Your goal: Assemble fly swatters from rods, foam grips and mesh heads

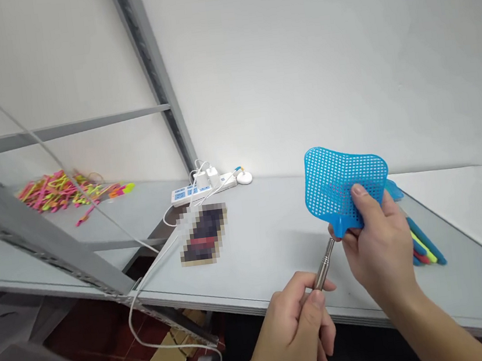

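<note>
A blue fly swatter with a square mesh head is held up above the table in both hands. My right hand pinches the mesh head near its lower right edge, thumb on the front. My left hand is closed around the swatter's metal telescopic rod, which joins the head at the blue neck. Behind my right wrist lie several coloured handles in blue, yellow and red, partly hidden. A piece of blue plastic shows just beyond my right fingers.
A white power strip with plugs and a round white device sit by the wall. A pixelated phone-like object lies on the table. Grey shelf posts, a hanging white cable and a pink-yellow pile are at left.
</note>
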